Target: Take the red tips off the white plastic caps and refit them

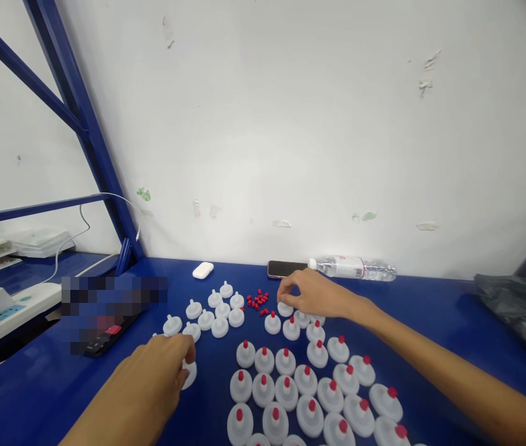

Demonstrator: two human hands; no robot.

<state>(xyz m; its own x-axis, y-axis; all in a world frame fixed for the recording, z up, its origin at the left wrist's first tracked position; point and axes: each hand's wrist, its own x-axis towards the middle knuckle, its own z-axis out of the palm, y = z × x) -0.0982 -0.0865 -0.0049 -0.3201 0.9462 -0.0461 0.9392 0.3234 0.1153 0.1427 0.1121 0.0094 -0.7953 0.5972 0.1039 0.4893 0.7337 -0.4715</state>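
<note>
My left hand (144, 381) is at the lower left, its fingers curled around the edge of a white round lid (189, 375). Further back on the blue table, my right hand (316, 292) has thumb and forefinger together over another white lid (284, 308), partly hidden by the fingers. Uncapped white lids with nozzles (219, 326) form a group at centre left. Small loose red caps (258, 301) lie between that group and my right hand. Many white lids with red caps on their nozzles (285, 391) stand in rough rows at the lower centre and right.
Against the wall lie a dark phone (284, 269), a clear plastic bottle (355, 267) and a small white case (203, 270). A power strip (21, 310) and a blurred-out dark object are at the left. Grey plastic bags (518, 310) lie at the right.
</note>
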